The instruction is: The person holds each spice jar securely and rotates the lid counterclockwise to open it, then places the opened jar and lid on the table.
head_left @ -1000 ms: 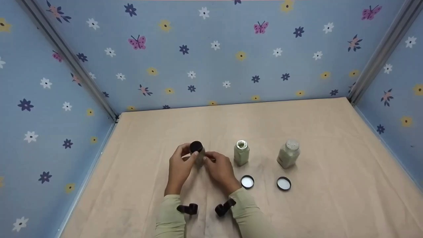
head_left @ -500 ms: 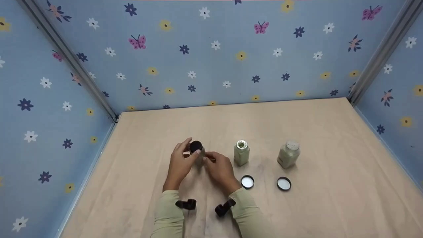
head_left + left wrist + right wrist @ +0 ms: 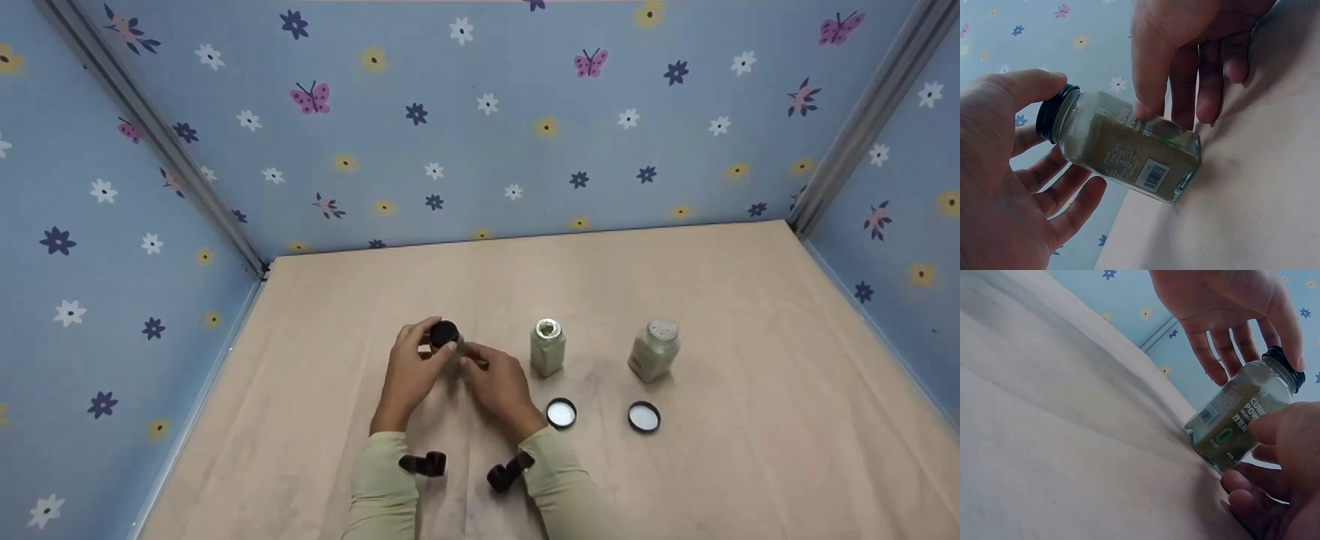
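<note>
A glass jar of cumin powder (image 3: 1129,149) stands on the table with its black screw cap (image 3: 444,334) on. My left hand (image 3: 411,375) pinches that cap between thumb and fingers. Lower down, my right hand (image 3: 499,384) holds the jar's body, its thumb lying across the label in the right wrist view. To the right stand two more glass jars without caps: a slim one (image 3: 548,351) with an open mouth and a larger one (image 3: 654,354) with a perforated shaker top. In front of them lie two black caps, one (image 3: 562,413) near my right wrist, the other (image 3: 644,417) farther right, white linings up.
A beige cloth (image 3: 735,322) covers the table. Blue walls (image 3: 517,150) with flowers and butterflies rise at the back and both sides, with grey metal posts (image 3: 862,112) at the corners.
My left hand has turned a little around the cap, its index finger lifting off and settling back on the rim. My right hand and the jar have stayed in place.
</note>
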Available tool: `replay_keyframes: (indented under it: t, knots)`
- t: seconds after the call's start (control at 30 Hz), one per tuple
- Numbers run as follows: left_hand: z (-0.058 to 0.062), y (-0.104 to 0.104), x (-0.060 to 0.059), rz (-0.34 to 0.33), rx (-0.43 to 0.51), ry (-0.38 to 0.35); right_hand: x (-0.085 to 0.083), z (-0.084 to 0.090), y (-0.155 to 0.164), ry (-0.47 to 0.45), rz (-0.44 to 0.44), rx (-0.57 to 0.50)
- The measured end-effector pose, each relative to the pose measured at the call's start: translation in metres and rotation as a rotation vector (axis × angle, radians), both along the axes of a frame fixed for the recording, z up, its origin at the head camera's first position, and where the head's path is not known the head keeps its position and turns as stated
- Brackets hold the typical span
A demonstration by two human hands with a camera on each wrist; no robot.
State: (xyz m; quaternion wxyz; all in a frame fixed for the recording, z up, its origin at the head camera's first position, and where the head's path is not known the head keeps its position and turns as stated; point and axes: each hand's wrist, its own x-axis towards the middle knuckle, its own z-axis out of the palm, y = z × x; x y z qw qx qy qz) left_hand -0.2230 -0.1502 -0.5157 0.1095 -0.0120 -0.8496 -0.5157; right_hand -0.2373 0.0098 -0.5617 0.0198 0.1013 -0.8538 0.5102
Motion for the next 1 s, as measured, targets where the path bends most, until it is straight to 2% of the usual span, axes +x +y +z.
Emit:
replay_keyframes:
  t: [0.23, 0.63, 1.0]
  knots:
    - [-0.0012, 0.0000, 0.0026, 0.014, 0.047, 0.013, 0.0008, 0.0004, 0.0008, 0.000, 0.007, -0.002]
    - [0.0017, -0.0028, 0.0072, 0.018, 0.067, 0.005, 0.0011, 0.0007, 0.0004, -0.003, -0.004, 0.013]
    - [-0.0025, -0.0039, 0.0095, 0.042, 0.120, 0.009, 0.0018, 0.0002, 0.0005, 0.008, -0.002, 0.010]
